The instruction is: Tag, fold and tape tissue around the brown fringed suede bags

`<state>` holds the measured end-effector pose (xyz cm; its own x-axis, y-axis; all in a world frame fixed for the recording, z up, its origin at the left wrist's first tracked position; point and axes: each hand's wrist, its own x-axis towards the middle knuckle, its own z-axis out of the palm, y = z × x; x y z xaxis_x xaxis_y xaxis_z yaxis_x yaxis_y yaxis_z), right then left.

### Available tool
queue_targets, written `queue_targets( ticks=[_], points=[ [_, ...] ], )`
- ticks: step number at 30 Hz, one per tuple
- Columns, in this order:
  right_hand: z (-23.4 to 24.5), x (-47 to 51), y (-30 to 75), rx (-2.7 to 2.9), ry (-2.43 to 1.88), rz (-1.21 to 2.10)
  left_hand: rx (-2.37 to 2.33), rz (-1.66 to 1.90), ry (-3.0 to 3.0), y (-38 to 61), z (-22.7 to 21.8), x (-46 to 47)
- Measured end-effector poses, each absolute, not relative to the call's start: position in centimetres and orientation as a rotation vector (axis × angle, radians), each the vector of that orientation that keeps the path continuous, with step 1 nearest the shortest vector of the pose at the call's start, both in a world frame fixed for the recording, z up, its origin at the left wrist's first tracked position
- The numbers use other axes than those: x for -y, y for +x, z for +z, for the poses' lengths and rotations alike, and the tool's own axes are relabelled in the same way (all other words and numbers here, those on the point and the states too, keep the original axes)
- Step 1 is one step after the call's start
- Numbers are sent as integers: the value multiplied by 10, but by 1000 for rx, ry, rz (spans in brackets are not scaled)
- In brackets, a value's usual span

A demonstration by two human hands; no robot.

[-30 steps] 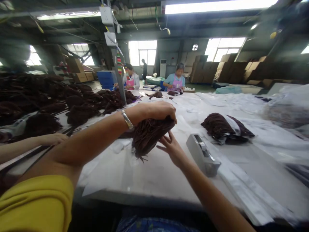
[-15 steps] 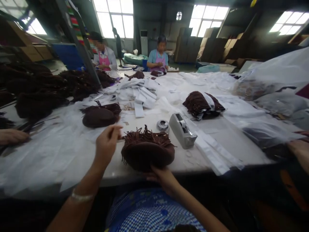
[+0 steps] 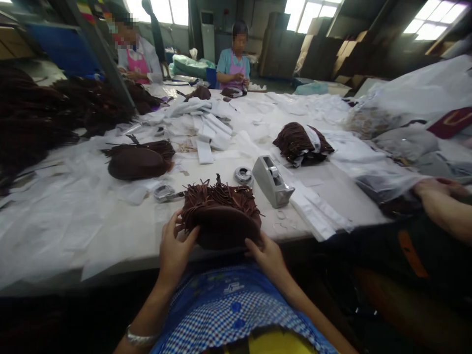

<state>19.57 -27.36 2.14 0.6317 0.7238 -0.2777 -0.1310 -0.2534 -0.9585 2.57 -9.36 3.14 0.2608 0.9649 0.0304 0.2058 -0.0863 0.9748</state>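
A dark brown fringed bag lies at the table's front edge with its flat oval base toward me. My left hand grips its left end, thumb on the base and fingers round the side. At the right end, my right hand holds it the same way, its fingers partly hidden. Just behind the bag are a grey tape dispenser and a small wrapped roll. A clear plastic-wrapped coil lies to the left of the bag, near its strap.
Another brown bag rests at left, and a bag with a white band at right. White strips lie beside the dispenser. A co-worker's hand handles plastic at far right. Dark bags are heaped at left.
My left hand has come down from beside the bag onto its left end. My right hand has shifted from under the base to its right end. The view has tilted down.
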Motion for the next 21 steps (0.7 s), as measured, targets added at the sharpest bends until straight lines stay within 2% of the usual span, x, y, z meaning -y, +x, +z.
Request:
queue_targets(
  ticks=[5,13,21],
  points=[
    [25,286,218,592,-1562,734,-1044,962,1601,19,16,100],
    [16,254,229,700,-1573,623,-1072,887,1842,24,21,100],
    [12,253,248,755,-1618,731,-989,861,1833,19,12,81]
  ],
)
